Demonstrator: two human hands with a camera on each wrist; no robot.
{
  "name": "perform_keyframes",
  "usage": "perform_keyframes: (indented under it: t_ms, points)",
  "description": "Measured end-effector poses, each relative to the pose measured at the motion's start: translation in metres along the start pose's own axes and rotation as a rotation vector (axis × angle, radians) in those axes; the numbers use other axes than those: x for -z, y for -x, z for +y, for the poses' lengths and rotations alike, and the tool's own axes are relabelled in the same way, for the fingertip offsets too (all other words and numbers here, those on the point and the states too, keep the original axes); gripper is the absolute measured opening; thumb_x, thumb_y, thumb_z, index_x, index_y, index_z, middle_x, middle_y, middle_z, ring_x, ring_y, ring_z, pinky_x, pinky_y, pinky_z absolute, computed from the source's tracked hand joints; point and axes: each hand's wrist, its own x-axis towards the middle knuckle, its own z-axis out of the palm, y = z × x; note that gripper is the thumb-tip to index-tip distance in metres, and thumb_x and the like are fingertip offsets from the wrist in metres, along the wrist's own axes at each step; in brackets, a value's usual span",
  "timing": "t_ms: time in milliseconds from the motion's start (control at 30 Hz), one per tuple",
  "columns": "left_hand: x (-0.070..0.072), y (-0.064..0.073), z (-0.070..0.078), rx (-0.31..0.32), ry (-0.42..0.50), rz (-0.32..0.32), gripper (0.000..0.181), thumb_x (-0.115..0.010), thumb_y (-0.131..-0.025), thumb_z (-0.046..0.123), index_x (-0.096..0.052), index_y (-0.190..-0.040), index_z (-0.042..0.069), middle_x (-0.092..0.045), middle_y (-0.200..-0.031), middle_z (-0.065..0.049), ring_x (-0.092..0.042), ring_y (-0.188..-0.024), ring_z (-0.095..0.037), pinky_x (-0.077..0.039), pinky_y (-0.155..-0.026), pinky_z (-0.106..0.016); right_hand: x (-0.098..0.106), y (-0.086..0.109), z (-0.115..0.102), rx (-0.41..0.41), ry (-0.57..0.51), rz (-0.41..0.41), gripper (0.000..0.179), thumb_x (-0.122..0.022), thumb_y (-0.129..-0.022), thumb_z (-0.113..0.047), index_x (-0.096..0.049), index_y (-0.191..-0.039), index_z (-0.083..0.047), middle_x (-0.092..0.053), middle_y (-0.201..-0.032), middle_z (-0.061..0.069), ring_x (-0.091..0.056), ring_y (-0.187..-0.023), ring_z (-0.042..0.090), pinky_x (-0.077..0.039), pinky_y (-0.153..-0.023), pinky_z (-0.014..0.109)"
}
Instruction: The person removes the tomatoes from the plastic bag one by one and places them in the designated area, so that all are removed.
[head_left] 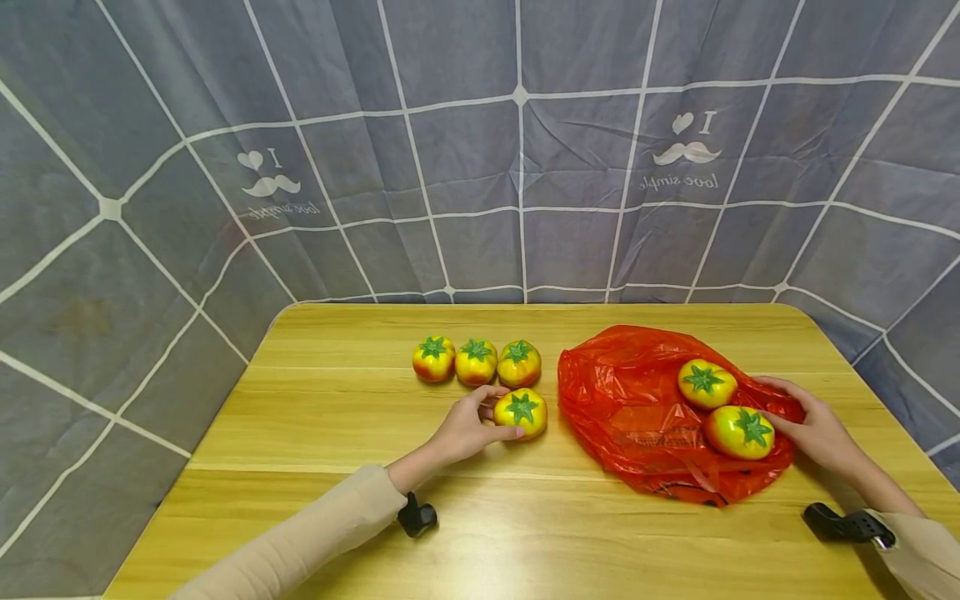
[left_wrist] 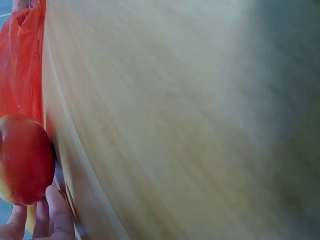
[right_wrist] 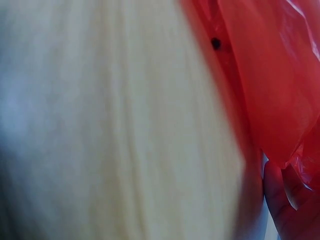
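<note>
My left hand (head_left: 468,427) holds a yellow-and-red tomato (head_left: 521,413) with a green star-shaped top, thumb on the near side and fingers on the far side. The left wrist view shows that tomato's red side (left_wrist: 26,159) against my fingertips (left_wrist: 59,210). At the right, my right hand (head_left: 821,433) grips the edge of a red plastic bag (head_left: 630,400) that lies spread on the table. Two similar tomatoes rest on the bag, one farther back (head_left: 707,383) and one nearer (head_left: 739,432), close to my right thumb. Red film partly covers the fingers (right_wrist: 277,192) in the right wrist view.
Behind the held tomato stand three more in a row: a left one (head_left: 433,359), a middle one (head_left: 476,362) and a right one (head_left: 519,363). The wooden table (head_left: 300,433) reaches back to a grey curtain (head_left: 465,167) with white lines.
</note>
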Motion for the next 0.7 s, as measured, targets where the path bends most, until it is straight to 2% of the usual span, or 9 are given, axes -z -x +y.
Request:
perform_keyframes:
  t_ms: [300,700]
  points:
    - [0.0008,0.0002,-0.0017,0.011,0.06,0.018,0.057,-0.079,-0.078,0.021,-0.055,-0.127,0.005,-0.061,-0.116,-0.012,-0.055,-0.096,-0.019,-0.047,-0.083,-0.026,-0.0017,0.0007,-0.0024,0.013,-0.029,-0.016,0.047,-0.059,-0.089,0.006,-0.052,-0.134,-0.005,-0.049,-0.115,-0.038,-0.048,-0.098,-0.023,-0.039,-0.078,-0.002]
    - [-0.0005,-0.0025,-0.0044,0.012,0.093,0.032,0.055,-0.078,-0.08,0.02,-0.055,-0.127,0.006,-0.061,-0.118,-0.012,-0.057,-0.097,-0.019,-0.049,-0.085,-0.029,-0.0004,0.0004,-0.0003,0.007,-0.009,-0.003,0.05,-0.06,-0.087,0.009,-0.052,-0.134,-0.006,-0.047,-0.116,-0.04,-0.046,-0.099,-0.023,-0.037,-0.078,-0.002]
